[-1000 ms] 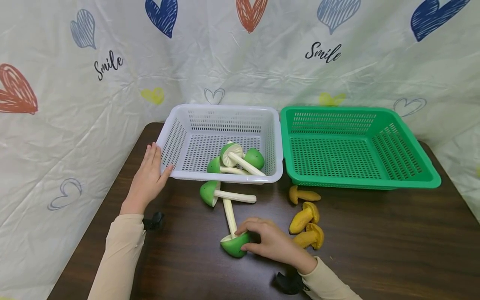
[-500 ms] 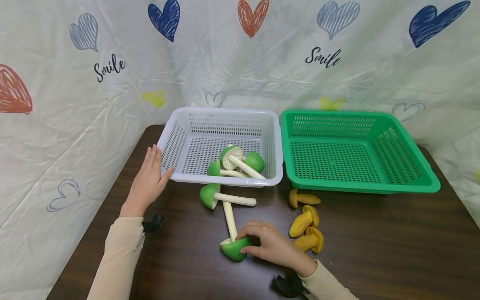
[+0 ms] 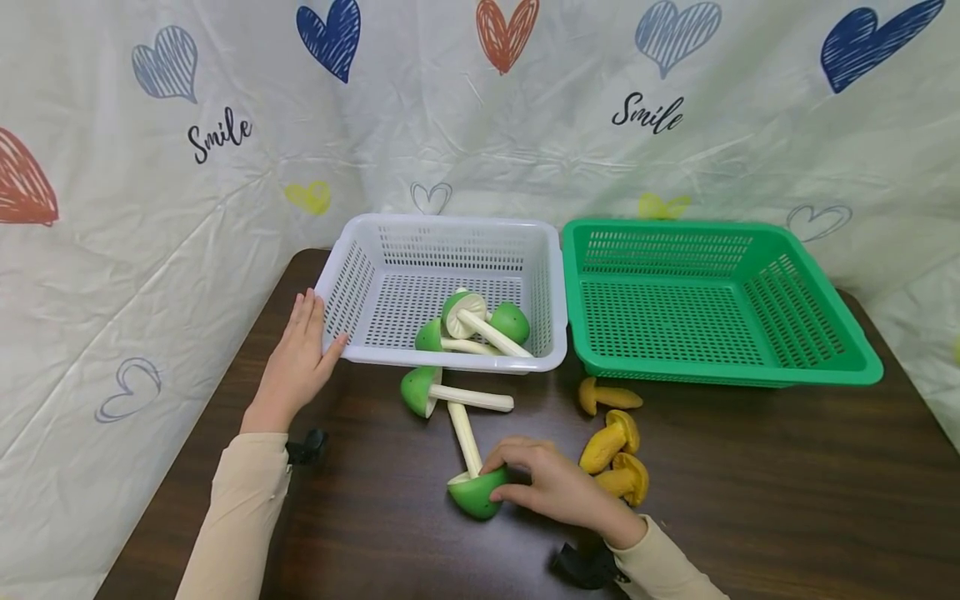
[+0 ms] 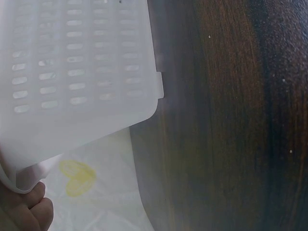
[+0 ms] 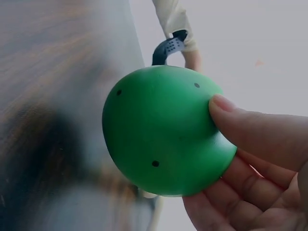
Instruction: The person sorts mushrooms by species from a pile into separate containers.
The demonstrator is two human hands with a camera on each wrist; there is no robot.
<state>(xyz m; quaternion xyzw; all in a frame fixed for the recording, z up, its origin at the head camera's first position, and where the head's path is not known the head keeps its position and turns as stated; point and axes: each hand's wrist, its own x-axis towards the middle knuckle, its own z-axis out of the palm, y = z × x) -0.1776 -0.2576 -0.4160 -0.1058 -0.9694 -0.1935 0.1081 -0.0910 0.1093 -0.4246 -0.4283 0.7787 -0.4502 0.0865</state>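
While the right hand (image 3: 558, 487) pinches the near green mushroom (image 3: 476, 495) on the table (image 3: 360, 517) by its cap, the step seems to be grasping; lifting would call for easing its stem clear of the second green mushroom (image 3: 457, 394) just beyond. Farther left, the left hand (image 3: 291, 367) lies straight-fingered against the white basket (image 3: 382, 356).

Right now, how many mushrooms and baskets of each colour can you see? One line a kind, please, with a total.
Green domed-cap mushrooms with white stems: 5
Yellow-brown mushrooms: 3
White rectangular plastic basket: 1
Green rectangular plastic basket: 1
Total in view: 10
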